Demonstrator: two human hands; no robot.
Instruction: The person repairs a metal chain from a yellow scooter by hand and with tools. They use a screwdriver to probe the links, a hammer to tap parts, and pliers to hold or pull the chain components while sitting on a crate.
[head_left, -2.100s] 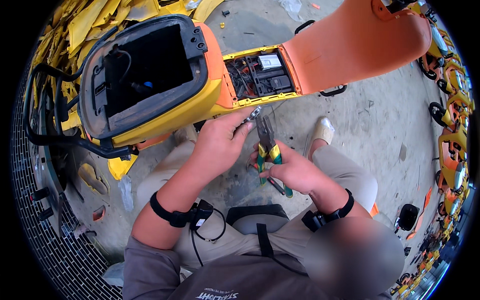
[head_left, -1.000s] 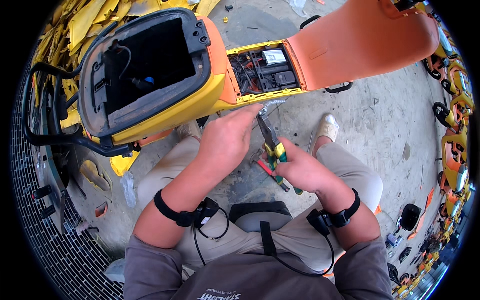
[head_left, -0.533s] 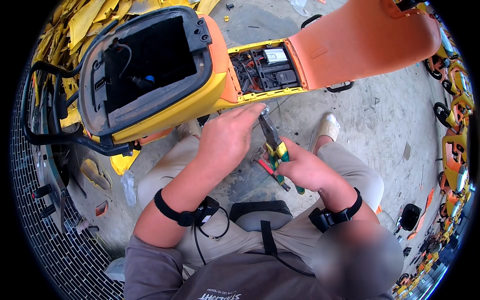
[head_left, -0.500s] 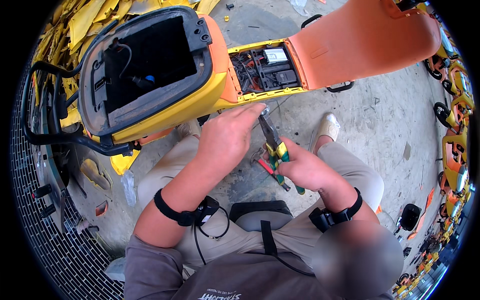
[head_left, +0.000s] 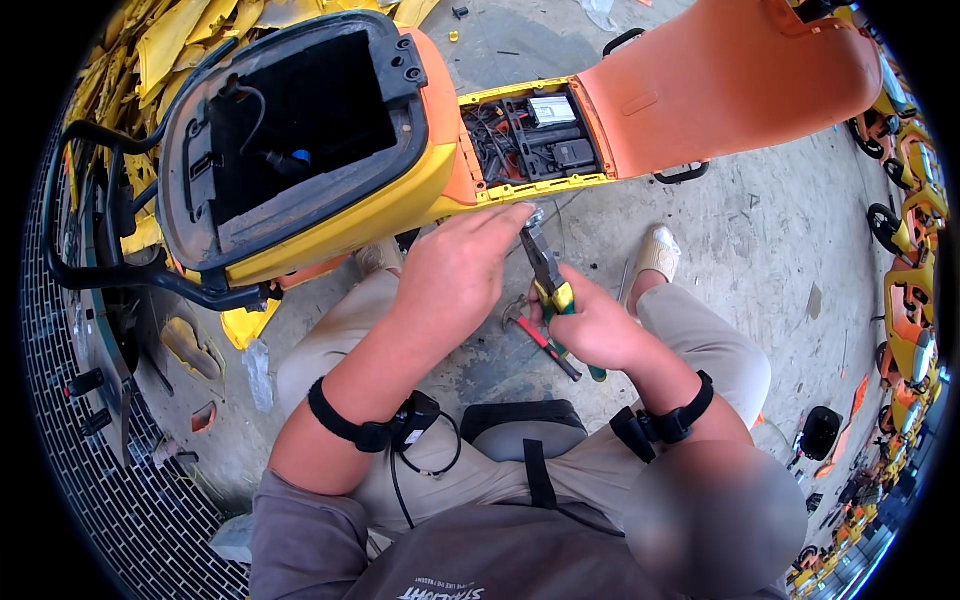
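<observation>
My left hand (head_left: 455,270) is closed, pinching a small silver metal part (head_left: 533,217) just below the yellow scooter body (head_left: 350,215). My right hand (head_left: 585,325) grips pliers (head_left: 545,265) with yellow and green handles, their jaws at the metal part; whether they grip it is hard to tell, as my left fingers partly cover it. Behind my hands, an open compartment (head_left: 545,183) holds wiring, a silver box and black modules. A red-handled tool (head_left: 540,340) lies on the floor beneath the pliers.
An orange panel (head_left: 710,90) rises right of the compartment; a black-rimmed open box (head_left: 400,160) with a rear rail (head_left: 85,265) is at left. Yellow plastic scraps (head_left: 170,50) pile at upper left. Scooters (head_left: 910,300) line the right side. My legs flank a black seat (head_left: 515,420).
My left hand has risen slightly, bringing the metal part to the pliers' jaws. My right hand and the pliers have shifted slightly right and tilted. In the last half second little has moved.
</observation>
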